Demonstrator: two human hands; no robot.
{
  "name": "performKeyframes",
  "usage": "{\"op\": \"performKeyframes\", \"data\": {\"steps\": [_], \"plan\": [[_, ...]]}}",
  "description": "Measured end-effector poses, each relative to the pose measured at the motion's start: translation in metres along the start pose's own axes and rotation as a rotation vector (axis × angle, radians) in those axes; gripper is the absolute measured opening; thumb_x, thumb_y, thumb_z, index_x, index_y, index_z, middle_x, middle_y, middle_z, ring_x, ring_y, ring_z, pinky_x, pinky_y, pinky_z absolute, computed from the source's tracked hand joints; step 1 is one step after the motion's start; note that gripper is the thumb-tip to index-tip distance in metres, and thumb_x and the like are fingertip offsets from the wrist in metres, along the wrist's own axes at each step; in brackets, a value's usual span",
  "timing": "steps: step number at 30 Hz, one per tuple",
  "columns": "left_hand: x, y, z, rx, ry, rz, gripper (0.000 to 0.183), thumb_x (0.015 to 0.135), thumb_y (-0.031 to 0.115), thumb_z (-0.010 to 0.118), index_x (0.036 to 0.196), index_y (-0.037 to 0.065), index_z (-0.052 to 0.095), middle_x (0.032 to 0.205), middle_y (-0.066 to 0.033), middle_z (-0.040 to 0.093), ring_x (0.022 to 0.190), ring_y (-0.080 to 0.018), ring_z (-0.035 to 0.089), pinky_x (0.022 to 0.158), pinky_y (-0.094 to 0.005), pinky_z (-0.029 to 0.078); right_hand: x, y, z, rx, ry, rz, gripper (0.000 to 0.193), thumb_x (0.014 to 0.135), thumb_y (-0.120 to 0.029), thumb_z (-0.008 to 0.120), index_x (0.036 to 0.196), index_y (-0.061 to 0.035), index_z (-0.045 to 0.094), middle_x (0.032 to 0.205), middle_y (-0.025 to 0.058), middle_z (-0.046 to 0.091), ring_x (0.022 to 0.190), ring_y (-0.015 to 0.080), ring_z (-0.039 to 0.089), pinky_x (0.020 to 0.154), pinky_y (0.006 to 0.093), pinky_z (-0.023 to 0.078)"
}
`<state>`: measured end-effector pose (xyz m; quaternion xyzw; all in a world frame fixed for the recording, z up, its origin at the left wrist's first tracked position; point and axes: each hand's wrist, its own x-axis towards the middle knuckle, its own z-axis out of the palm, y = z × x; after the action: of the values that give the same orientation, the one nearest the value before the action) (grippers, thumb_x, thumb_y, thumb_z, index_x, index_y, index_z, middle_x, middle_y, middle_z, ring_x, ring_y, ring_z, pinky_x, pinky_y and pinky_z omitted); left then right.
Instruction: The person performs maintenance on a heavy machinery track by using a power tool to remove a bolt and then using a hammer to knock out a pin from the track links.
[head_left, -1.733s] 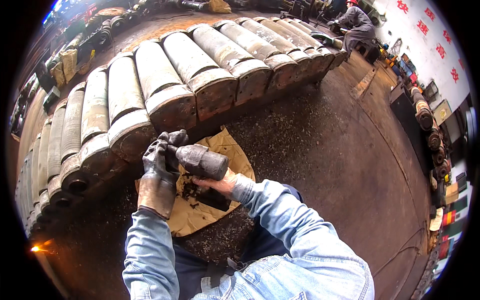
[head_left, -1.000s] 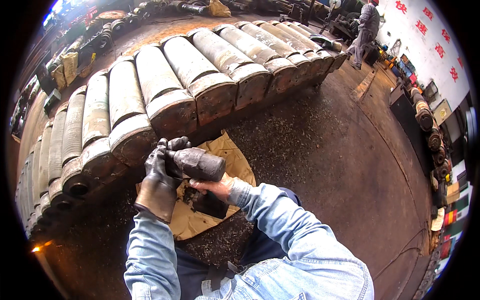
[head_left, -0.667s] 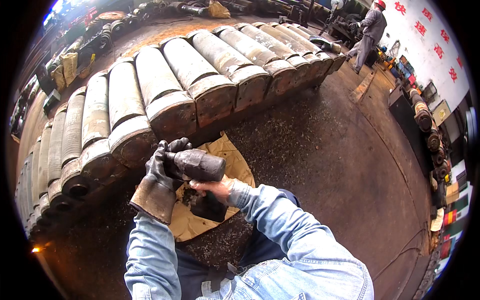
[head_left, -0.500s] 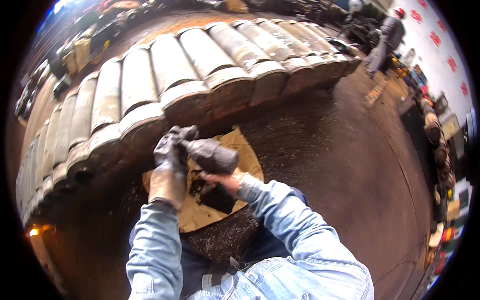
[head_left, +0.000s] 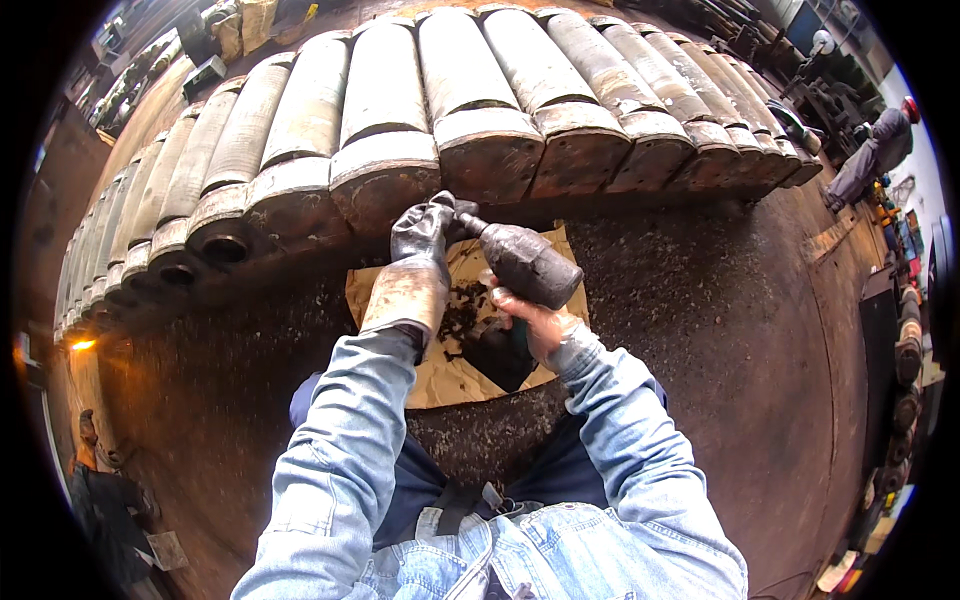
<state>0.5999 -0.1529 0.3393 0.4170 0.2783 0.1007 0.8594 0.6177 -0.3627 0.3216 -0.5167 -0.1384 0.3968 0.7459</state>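
My right hand [head_left: 538, 325] is closed round the grip of a dark, grimy impact wrench [head_left: 532, 266]. Its body slants up and left, and a dark block that looks like its battery [head_left: 500, 358] hangs below. At the tool's nose, my left hand [head_left: 420, 240], in a black-coated work glove, has its fingers curled round a small dark piece that I cannot make out. Just beyond the fingers stand the dark end faces of a row of thick, ribbed metal segments [head_left: 383, 85]. Beneath both hands lies a brown cardboard sheet [head_left: 455, 378] with black grime on it.
The metal row curves across the whole far side. At the far right another person [head_left: 872, 155] in a red helmet stands by a wooden board [head_left: 832, 235]. Parts line the right wall. An orange light [head_left: 83, 345] glows at the left, above dark items on the floor.
My view has swung, so the row, the hands and the tool sit further right in the picture. Both hands keep their hold, still together at the tool's nose.
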Motion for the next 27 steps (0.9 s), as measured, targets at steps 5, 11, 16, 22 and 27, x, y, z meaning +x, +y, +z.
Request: {"op": "performKeyframes", "data": {"steps": [5, 11, 16, 22, 27], "plan": [[0.008, -0.013, -0.011, 0.911, 0.166, 0.323, 0.016, 0.097, 0.015, 0.07, 0.106, 0.003, 0.076, 0.093, -0.0111, 0.076, 0.088, -0.0159, 0.067, 0.082, -0.0321, 0.055, 0.023, 0.01, -0.011, -0.028, 0.163, -0.016, 0.025, 0.089, -0.008, 0.073, 0.113, -0.007, 0.064, 0.098, 0.0007, 0.063, 0.08, 0.0124, 0.058, 0.068, 0.0293, 0.048], [0.009, -0.026, -0.035, 0.996, 0.056, 0.364, 0.022, 0.089, 0.016, 0.081, 0.104, 0.002, 0.075, 0.091, -0.0067, 0.076, 0.083, -0.0098, 0.065, 0.078, -0.0292, 0.056, 0.056, 0.03, -0.02, -0.053, 0.293, -0.006, 0.019, 0.087, -0.01, 0.072, 0.104, -0.007, 0.065, 0.086, 0.0013, 0.062, 0.077, 0.0138, 0.056, 0.068, 0.0293, 0.045], [-0.004, -0.012, -0.023, 0.963, 0.008, 0.38, 0.026, 0.088, 0.016, 0.082, 0.107, 0.0, 0.074, 0.096, -0.0069, 0.077, 0.087, -0.0104, 0.069, 0.082, -0.0282, 0.057, 0.079, 0.044, -0.025, -0.061, 0.369, 0.014, 0.018, 0.083, -0.012, 0.07, 0.1, -0.0075, 0.065, 0.083, 0.0013, 0.06, 0.073, 0.0142, 0.054, 0.069, 0.0298, 0.042], [-0.005, -0.008, -0.028, 0.785, -0.027, 0.432, 0.026, 0.089, 0.024, 0.08, 0.103, 0.002, 0.076, 0.09, -0.0082, 0.077, 0.082, -0.0115, 0.069, 0.078, -0.0305, 0.056, 0.093, 0.047, -0.031, -0.067, 0.348, 0.146, 0.02, 0.085, -0.012, 0.069, 0.103, -0.0081, 0.065, 0.082, 0.0015, 0.06, 0.072, 0.0156, 0.054, 0.072, 0.0301, 0.043], [-0.007, -0.002, -0.029, 0.798, -0.013, 0.418, 0.024, 0.09, 0.022, 0.079, 0.104, 0.002, 0.076, 0.091, -0.0083, 0.077, 0.084, -0.011, 0.069, 0.079, -0.03, 0.056, 0.106, 0.072, -0.046, 0.008, 0.253, 0.112, 0.019, 0.088, -0.014, 0.069, 0.105, -0.0083, 0.065, 0.081, 0.0017, 0.06, 0.073, 0.0166, 0.054, 0.075, 0.0313, 0.045]]}}
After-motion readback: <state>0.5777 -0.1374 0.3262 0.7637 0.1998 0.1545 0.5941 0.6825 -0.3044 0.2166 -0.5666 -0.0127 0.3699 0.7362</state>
